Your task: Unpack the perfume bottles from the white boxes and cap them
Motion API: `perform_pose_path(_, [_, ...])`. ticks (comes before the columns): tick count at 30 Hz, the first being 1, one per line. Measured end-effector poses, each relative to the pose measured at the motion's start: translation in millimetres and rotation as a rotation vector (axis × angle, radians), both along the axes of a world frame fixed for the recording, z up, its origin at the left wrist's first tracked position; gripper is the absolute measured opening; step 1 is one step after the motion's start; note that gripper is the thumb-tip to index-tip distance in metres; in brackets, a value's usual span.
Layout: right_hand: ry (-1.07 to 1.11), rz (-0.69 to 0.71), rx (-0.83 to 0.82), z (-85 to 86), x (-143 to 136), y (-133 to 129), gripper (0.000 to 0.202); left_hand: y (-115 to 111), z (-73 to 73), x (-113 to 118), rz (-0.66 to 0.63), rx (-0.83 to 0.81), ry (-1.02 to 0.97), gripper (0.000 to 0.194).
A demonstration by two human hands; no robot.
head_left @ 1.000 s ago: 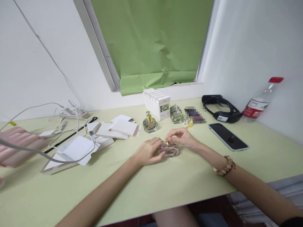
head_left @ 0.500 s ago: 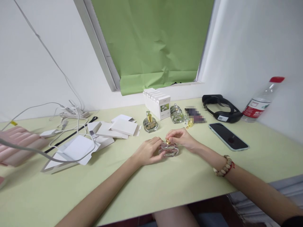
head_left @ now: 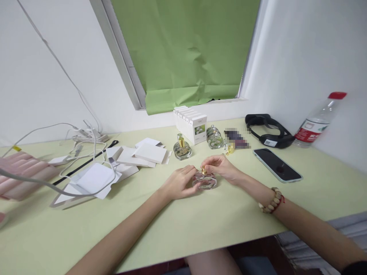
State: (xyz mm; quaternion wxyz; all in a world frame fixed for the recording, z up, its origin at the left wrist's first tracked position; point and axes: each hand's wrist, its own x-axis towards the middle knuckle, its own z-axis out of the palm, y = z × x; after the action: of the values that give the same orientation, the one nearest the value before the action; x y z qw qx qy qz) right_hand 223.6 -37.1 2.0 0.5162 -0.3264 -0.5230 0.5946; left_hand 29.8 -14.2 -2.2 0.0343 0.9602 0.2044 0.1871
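A clear glass perfume bottle [head_left: 207,182] stands upright on the pale green table in front of me. My left hand [head_left: 181,182] is closed around its left side, thumb low at the front. At the bottle's neck sits a gold collar [head_left: 203,170], which the fingers of my right hand [head_left: 222,167] pinch from above and the right. Behind it is another perfume bottle [head_left: 182,150] with a gold neck and clear cap. Several clear bottles [head_left: 215,139] are lined up farther back, with small gold and clear caps [head_left: 228,148] lying near them.
White boxes [head_left: 199,130] stand in a row at the back. Flattened cartons [head_left: 150,152] and cables [head_left: 94,152] lie on the left, beside a pink object [head_left: 27,173]. On the right are a phone [head_left: 276,165], a black headset [head_left: 269,131] and a red-capped water bottle [head_left: 312,128].
Almost nothing differs. Both hands stay on the bottle, and the fingers of my right hand have shifted very slightly at the gold collar.
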Motion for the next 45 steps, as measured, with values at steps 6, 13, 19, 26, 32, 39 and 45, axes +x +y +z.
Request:
perform_pose_path(6, [-0.013,0.022,0.023,-0.2,0.3,0.0,0.021,0.8,0.7,-1.1,0.003,0.0,0.006,0.019])
perform_pose_path(13, [-0.061,0.04,0.044,-1.1,2.4,1.6,0.019,0.5,-0.2,-0.6,0.007,-0.008,0.009,0.021])
perform_pose_path(19, [-0.1,0.059,0.021,2.8,4.2,-0.4,0.02,0.7,-0.8,-1.0,0.007,-0.005,0.001,0.02])
perform_pose_path(26, [-0.14,0.043,0.063,4.6,4.0,0.3,0.021,1.4,-1.2,-0.4,0.002,-0.005,-0.012,0.018])
perform_pose_path(32, [-0.136,0.023,0.046,3.4,2.6,0.0,0.024,1.4,-1.5,-0.7,0.003,-0.005,-0.008,0.018])
perform_pose_path(39, [-0.154,0.092,0.054,3.2,5.0,-0.2,0.042,0.8,-1.1,-1.5,0.006,-0.002,-0.003,0.018])
perform_pose_path(45, [-0.068,0.135,0.016,8.0,6.6,-3.5,0.029,-0.6,0.9,-1.4,-0.003,-0.024,-0.002,0.021])
